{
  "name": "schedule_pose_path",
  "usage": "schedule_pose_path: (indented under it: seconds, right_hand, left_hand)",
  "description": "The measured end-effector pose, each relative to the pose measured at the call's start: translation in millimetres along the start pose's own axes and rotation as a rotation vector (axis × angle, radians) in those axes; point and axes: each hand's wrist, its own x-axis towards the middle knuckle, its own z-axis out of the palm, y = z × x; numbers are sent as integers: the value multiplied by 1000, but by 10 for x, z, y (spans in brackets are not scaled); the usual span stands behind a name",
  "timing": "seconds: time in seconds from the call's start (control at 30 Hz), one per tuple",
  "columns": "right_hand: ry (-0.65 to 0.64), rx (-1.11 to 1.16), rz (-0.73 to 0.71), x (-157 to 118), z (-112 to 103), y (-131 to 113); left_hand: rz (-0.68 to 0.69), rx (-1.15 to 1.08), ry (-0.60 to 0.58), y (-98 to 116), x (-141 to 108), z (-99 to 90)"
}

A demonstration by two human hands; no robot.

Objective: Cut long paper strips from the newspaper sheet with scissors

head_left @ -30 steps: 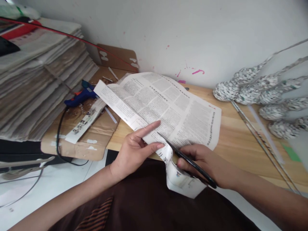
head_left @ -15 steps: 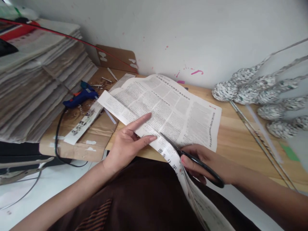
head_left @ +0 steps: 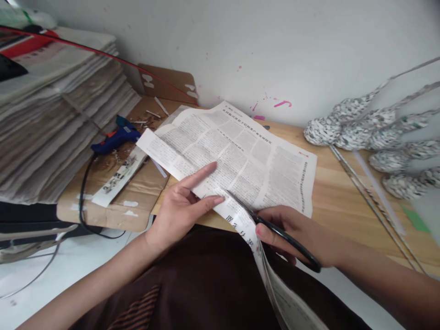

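A printed newspaper sheet (head_left: pixel 237 151) lies across the wooden table's front part. My left hand (head_left: pixel 182 206) grips its near edge, index finger stretched over the print and thumb near the cut. In my right hand (head_left: pixel 285 233) are black-handled scissors (head_left: pixel 292 240), their blades in the paper just right of my left thumb. A partly cut paper strip (head_left: pixel 254 240) curls down from the blades over the dark clothing on my lap.
A blue glue gun (head_left: pixel 117 139) and a loose paper strip (head_left: pixel 120 176) rest on cardboard (head_left: pixel 113 213) at left, beside a tall newspaper stack (head_left: pixel 62 119). Woven paper shapes (head_left: pixel 323 130) and thin rods (head_left: pixel 374 206) are at right.
The scissors and my right hand have shifted slightly left along the paper. The sheet's far edge has lifted a little, and the hanging strip has moved left.
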Motion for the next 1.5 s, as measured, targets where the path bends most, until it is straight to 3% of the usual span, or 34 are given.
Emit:
schedule_pose_path:
  seconds: [0.57, 0.93, 1.5]
  right_hand:
    - [81, -36, 31, -13, 1, 22]
    - [-13, 2, -64, 89, 56, 8]
    - [64, -17, 41, 44, 77, -100]
  left_hand:
    - [55, 3, -17, 13, 5, 11]
    - [5, -39, -50, 102, -43, 28]
    - [2, -65, -96, 27, -27, 1]
